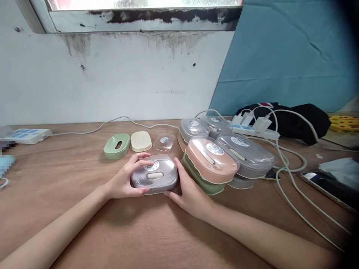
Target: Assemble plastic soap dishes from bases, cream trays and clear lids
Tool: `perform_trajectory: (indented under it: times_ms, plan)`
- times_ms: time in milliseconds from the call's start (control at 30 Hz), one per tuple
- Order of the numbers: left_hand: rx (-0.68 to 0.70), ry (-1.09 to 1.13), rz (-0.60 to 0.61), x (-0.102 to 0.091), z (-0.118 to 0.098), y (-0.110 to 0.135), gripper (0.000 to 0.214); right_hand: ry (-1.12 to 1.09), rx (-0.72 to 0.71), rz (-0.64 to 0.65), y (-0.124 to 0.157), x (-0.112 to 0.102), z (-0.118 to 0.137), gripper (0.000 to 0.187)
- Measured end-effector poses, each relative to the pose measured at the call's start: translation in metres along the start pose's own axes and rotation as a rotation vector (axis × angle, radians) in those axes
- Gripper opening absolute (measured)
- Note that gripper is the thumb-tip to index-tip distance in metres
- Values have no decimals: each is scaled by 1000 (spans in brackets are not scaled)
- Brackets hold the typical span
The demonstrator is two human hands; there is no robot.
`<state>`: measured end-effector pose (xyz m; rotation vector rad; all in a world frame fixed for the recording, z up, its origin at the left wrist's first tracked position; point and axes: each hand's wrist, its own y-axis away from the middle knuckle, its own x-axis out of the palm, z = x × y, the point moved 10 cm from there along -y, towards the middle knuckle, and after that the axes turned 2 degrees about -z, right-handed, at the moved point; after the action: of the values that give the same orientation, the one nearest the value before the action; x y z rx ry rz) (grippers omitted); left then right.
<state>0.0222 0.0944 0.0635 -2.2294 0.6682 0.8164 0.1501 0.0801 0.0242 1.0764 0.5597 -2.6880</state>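
My left hand (129, 178) spans the grey box (161, 184) on the table (134, 235), fingers spread over its top, thumb at its near edge; my right hand (193, 194) cups its right side, half-curled. I judge this step as steadying the covered box; moving it calls for even pressure from both sides. The stack (221, 170) stands right; beyond lie a green shell (112, 145), cream tray (141, 141) and clear lid (169, 144).
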Motion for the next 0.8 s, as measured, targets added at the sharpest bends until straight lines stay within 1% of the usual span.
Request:
perform_trajectory:
  times_ms: [133,233,300,367,467,600,700,800]
  plan:
    - [40,6,24,0,-4,-2,59,-8,-30,-13,0,-1,4,90]
    - [77,-7,55,1,-8,-2,61,-12,4,-16,0,-3,2,85]
    - [106,-42,98,4,-11,-1,62,-15,27,-15,0,-3,1,83]
    - [136,-87,148,8,-14,2,60,-19,19,-25,0,-4,1,81]
    - [148,-117,180,11,-15,5,60,-26,-31,-53,1,-6,5,78]
    - [118,-120,166,10,-10,7,65,-27,-80,-54,0,-6,7,79]
    - [134,-121,155,10,-9,7,67,-8,-151,-15,-4,-4,16,81]
    - [140,-83,151,10,-6,7,62,1,-215,27,-3,-3,27,71]
